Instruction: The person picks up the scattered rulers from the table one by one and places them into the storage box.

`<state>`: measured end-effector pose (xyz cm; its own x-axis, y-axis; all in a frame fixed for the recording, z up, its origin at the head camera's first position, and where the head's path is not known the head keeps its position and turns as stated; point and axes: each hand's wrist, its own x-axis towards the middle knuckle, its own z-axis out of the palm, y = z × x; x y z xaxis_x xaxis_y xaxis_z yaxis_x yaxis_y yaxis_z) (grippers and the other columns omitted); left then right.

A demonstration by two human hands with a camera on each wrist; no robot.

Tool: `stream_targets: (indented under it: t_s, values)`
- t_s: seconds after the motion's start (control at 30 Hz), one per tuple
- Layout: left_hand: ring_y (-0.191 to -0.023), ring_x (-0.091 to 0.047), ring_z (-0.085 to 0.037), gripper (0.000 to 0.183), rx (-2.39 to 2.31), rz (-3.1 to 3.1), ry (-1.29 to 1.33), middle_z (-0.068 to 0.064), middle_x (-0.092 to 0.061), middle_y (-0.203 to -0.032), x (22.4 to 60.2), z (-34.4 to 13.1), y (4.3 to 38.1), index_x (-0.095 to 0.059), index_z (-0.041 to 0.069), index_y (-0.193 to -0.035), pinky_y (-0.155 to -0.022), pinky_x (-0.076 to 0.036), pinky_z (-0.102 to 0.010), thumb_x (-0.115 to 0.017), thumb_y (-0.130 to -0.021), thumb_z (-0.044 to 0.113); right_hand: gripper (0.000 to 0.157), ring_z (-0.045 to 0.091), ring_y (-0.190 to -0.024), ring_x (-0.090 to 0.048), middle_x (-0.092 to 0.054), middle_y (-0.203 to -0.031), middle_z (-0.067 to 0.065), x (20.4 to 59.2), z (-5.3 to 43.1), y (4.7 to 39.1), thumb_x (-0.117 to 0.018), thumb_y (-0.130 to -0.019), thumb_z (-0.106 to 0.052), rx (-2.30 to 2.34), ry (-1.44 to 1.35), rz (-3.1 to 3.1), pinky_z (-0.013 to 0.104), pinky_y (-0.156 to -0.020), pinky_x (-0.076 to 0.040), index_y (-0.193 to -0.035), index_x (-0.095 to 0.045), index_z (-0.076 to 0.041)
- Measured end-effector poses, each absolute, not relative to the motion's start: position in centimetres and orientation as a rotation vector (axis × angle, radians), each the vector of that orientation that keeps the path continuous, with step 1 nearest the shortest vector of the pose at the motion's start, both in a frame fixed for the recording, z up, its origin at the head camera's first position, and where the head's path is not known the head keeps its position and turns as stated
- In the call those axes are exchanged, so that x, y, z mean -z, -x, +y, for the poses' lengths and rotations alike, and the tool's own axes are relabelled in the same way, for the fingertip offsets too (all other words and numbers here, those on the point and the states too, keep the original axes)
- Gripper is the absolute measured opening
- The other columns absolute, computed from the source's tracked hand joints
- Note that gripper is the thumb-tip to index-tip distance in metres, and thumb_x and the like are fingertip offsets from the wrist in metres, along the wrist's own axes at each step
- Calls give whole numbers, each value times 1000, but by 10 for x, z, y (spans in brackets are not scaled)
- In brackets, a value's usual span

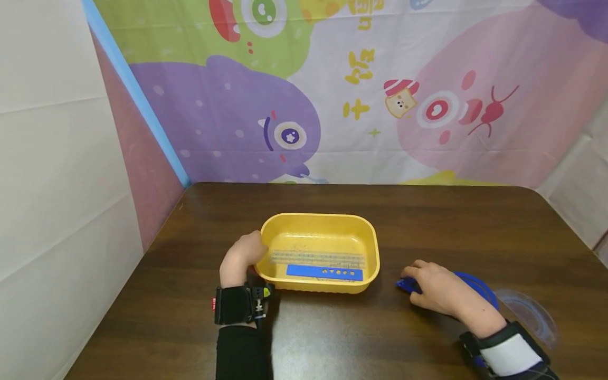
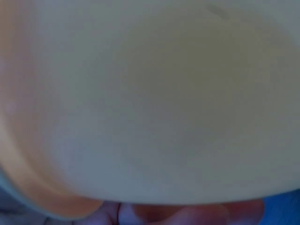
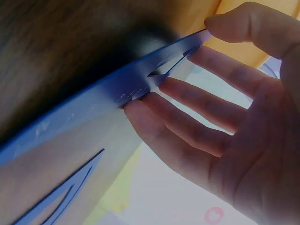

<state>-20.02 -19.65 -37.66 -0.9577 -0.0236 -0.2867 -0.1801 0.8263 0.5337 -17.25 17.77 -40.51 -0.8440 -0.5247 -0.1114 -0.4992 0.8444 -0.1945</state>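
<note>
Yellow backdrop characters (image 1: 357,109): unclear. Left hand (image 1: 244,255) grips one yellow tray (image 1: 313,286); right hand (image 1: 439,287) pinches one blue drawing tool (image 3: 98,101), one clear protractor (image 1: 538,315) right of that grip.

Rulers (image 1: 325,272) in basin (image 1: 313,287), protractor (image 1: 534,312) right of basin on table (image 1: 332,338), cloth (image 1: 356,148) behind.
</note>
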Motion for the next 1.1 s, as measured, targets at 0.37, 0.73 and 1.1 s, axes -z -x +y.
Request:
stream_targets:
  t_s: [0.37, 0.73, 1.1]
  values:
    - [-61, -55, -23, 21, -834, 2737, 171, -14, -52, -77, 376, -196, 199, -50, -4, -104, -48, -50, -30, -41, -86, 5, 40, 18, -76, -55, -54, -100, 7, 407, 175, 172, -68, -74, -22, 242, 818, 2908, 37, -66, -48, -110, -58, -7]
    - [-63, -54, -24, 24, -828, 2736, 179, -14, -52, -79, 377, -196, 199, -49, -4, -106, -49, -50, -30, -42, -85, 5, 35, 22, -83, -56, -54, -100, 5, 404, 174, 174, -68, -73, -20, 245, 862, 2983, 40, -66, -49, -105, -61, -11]
    - [-61, -55, -24, 20, -823, 2735, 160, -14, -52, -77, 376, -196, 200, -50, -3, -102, -49, -50, -30, -41, -86, 4, 36, 23, -82, -54, -55, -98, 8, 393, 172, 179, -69, -71, -20, 208, 896, 3116, 41, -68, -50, -105, -62, -8]
